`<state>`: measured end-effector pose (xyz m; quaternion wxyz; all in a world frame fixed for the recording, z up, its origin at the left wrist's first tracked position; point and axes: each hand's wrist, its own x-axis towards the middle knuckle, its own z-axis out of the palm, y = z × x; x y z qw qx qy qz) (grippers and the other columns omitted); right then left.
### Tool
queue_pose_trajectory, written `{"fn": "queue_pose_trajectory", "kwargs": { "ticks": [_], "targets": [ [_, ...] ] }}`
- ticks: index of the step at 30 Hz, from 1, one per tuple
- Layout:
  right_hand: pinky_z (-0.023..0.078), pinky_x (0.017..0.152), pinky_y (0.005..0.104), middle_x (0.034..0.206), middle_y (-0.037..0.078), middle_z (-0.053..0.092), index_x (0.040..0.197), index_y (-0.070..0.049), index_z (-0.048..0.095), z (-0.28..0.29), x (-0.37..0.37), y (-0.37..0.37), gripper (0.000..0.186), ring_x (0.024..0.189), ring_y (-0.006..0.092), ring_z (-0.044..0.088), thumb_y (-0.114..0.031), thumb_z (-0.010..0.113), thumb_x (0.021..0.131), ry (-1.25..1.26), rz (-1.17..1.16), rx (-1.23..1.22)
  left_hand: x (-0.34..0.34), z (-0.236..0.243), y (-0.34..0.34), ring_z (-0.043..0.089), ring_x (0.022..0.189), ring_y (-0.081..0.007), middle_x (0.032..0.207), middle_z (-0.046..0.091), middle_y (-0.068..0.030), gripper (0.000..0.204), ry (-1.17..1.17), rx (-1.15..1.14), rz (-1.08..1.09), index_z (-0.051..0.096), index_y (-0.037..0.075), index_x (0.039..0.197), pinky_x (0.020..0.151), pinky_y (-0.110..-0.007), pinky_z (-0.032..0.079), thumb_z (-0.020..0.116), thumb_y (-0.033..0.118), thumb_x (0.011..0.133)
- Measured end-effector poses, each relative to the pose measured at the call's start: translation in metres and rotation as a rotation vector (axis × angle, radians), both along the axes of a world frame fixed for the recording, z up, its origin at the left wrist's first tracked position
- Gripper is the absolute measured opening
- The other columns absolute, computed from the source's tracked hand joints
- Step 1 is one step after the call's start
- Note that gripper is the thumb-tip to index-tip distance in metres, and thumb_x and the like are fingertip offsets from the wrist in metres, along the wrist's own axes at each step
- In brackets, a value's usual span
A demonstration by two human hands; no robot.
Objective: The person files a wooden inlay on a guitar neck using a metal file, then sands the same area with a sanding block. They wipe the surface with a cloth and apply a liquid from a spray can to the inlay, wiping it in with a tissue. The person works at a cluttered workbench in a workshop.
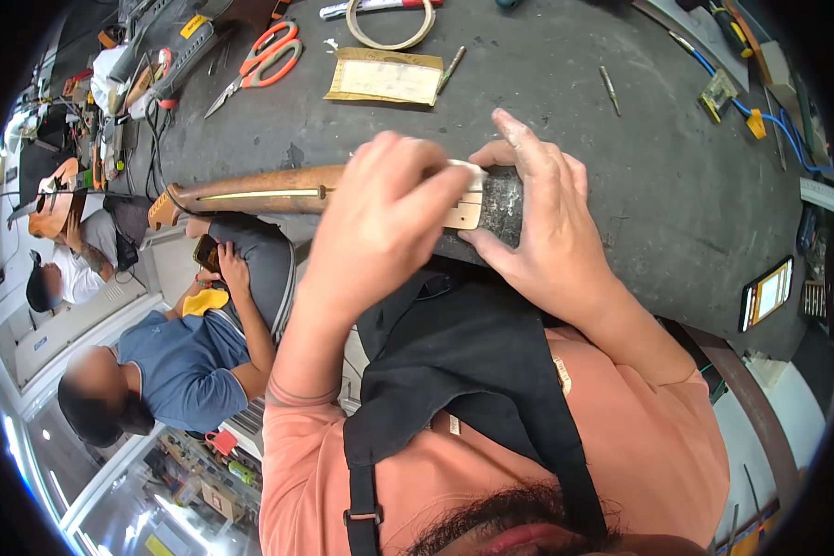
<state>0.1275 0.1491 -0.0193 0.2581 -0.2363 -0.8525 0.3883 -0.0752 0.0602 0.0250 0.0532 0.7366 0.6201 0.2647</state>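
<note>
A long brown wooden instrument neck (pixel 259 192) with a pale strip along its middle lies across the near side of the bench. At its right end is a pale wooden plate (pixel 466 211) with small dark holes. My left hand (pixel 380 213) is closed above this end, fingers curled; a whitish edge shows by the fingertips, but what they grip is mostly hidden. Beside the plate sits a dark, white-speckled block (pixel 503 206). My right hand (pixel 556 218) spans that block between thumb and fingers, with one dusty finger raised.
Orange-handled scissors (pixel 267 57), a tape roll (pixel 389 42), a brown-edged paper piece (pixel 385 77) and a thin metal rod (pixel 610 90) lie farther back. A phone (pixel 766 295) rests at right. Two people are at left; one holds a guitar (pixel 56 197).
</note>
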Motion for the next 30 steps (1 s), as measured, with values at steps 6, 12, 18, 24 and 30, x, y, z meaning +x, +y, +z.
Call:
{"fn": "queue_pose_trajectory", "kwargs": {
  "ticks": [6,12,18,24,30],
  "targets": [
    [0.041,0.113,0.0486,0.133,0.006,0.069,0.171,-0.005,0.032,0.001,-0.001,0.0,0.115,0.131,0.0313,0.059,-0.001,0.094,0.074,0.029,-0.038,0.026,-0.018,0.0,-0.02,0.063,0.087,-0.0329,0.099,0.065,-0.0095,0.038,0.039,-0.033,0.103,0.076,0.005,0.112,0.077,-0.045,0.052,0.08,-0.001,0.075],
    [0.042,0.112,0.0484,0.131,0.006,0.069,0.17,-0.004,0.032,-0.001,-0.004,0.001,0.114,0.131,0.0313,0.059,0.0,0.094,0.074,0.019,-0.05,0.037,0.011,-0.005,-0.003,0.064,0.082,-0.0303,0.097,0.067,-0.0108,0.031,-0.05,-0.009,0.0,0.079,0.003,0.11,0.069,-0.042,0.052,0.083,-0.004,0.08],
    [0.043,0.111,0.0485,0.129,0.005,0.07,0.17,-0.005,0.033,0.002,-0.004,0.0,0.113,0.13,0.0312,0.06,0.002,0.092,0.074,0.007,-0.061,0.032,-0.003,-0.006,-0.003,0.065,0.087,-0.0313,0.1,0.067,-0.012,0.037,0.018,0.006,0.027,0.078,0.003,0.112,0.072,-0.042,0.052,0.082,-0.002,0.076],
    [0.043,0.11,0.0479,0.13,0.005,0.071,0.17,-0.007,0.035,0.002,-0.003,0.001,0.111,0.129,0.0311,0.06,0.001,0.092,0.074,0.021,-0.071,0.029,0.003,0.0,-0.018,0.061,0.079,-0.0308,0.096,0.065,-0.0105,0.031,-0.058,-0.057,0.01,0.078,0.003,0.11,0.069,-0.043,0.05,0.08,-0.005,0.08],
    [0.043,0.11,0.0478,0.131,0.006,0.071,0.17,-0.008,0.035,0.0,-0.003,0.001,0.11,0.129,0.031,0.06,0.001,0.091,0.075,0.012,-0.063,0.04,0.023,-0.007,-0.014,0.063,0.081,-0.032,0.098,0.066,-0.0119,0.034,-0.07,0.013,0.006,0.078,0.003,0.112,0.07,-0.043,0.051,0.08,-0.005,0.079]
  ]
}}
